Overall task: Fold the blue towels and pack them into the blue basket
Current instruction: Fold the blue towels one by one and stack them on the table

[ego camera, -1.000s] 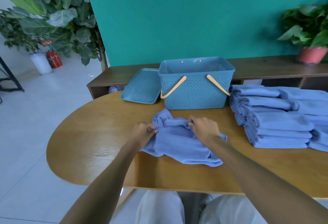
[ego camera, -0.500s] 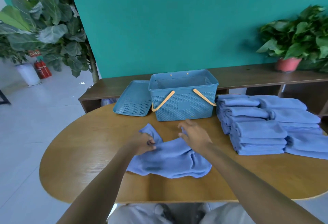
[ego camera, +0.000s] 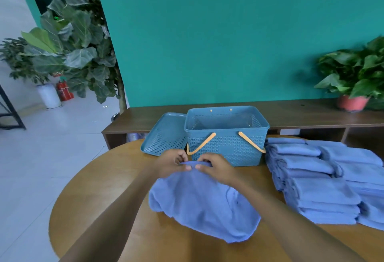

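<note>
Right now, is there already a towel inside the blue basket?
No, the blue basket shows only its bare perforated walls inside, while both hands hold the loose towel in front of it.

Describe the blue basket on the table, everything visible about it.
The blue basket is a rectangular tub of what looks like plastic, its walls perforated in a lattice pattern under a solid rim. Two tan handles hang folded down across its front. It stands upright and open on the wooden table; no towels show inside. Its matching lid leans beside its left wall. Neither hand touches it.
</note>
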